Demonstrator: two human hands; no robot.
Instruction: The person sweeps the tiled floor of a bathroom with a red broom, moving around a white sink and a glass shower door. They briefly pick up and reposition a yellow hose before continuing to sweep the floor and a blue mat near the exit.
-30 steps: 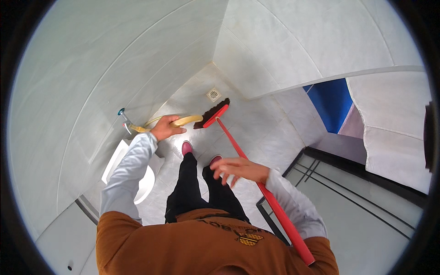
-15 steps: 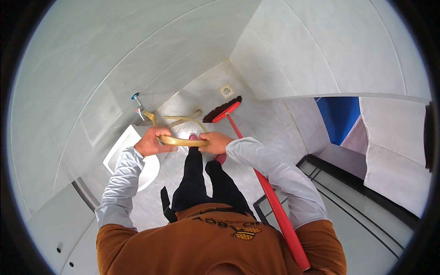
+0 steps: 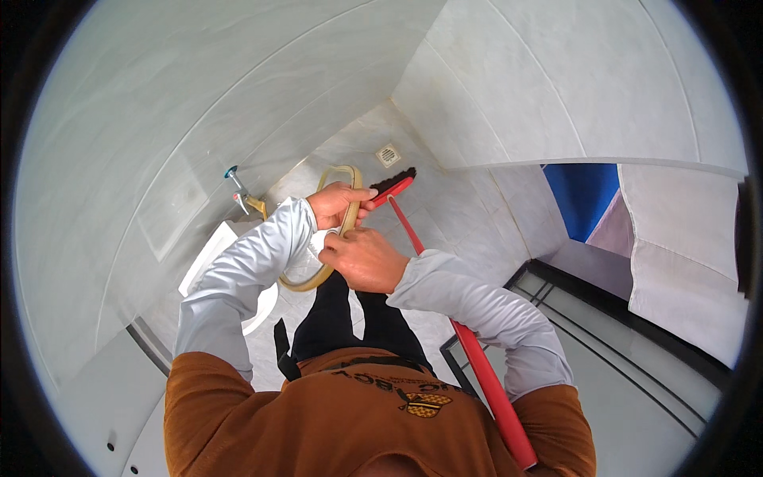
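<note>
A pale yellow hose [image 3: 351, 215] forms loops in front of my body, and both hands grip it. My left hand [image 3: 338, 205] has its fingers curled round the hose, thumb pointing right. Just below and nearer to me, my right hand [image 3: 367, 258] is closed on the same stretch; its fingertips are partly hidden. Part of the loop hangs down to the left beneath the hands. At the wall on the left, a metal tap [image 3: 242, 195] has a yellow hose end on its outlet. A red broom [image 3: 477, 350] runs under my right forearm.
The broom's dark bristles [image 3: 395, 183] rest on the tiled floor beside a square drain [image 3: 388, 155]. A white fixture [image 3: 208, 253] stands left, partly behind my left arm. To the right are a black-framed panel [image 3: 612, 306] and a hanging white cloth [image 3: 683, 262].
My left hand has moved right and farther away, bringing it close above my right hand. The hose, stretched between both hands before, is now gathered into loops.
</note>
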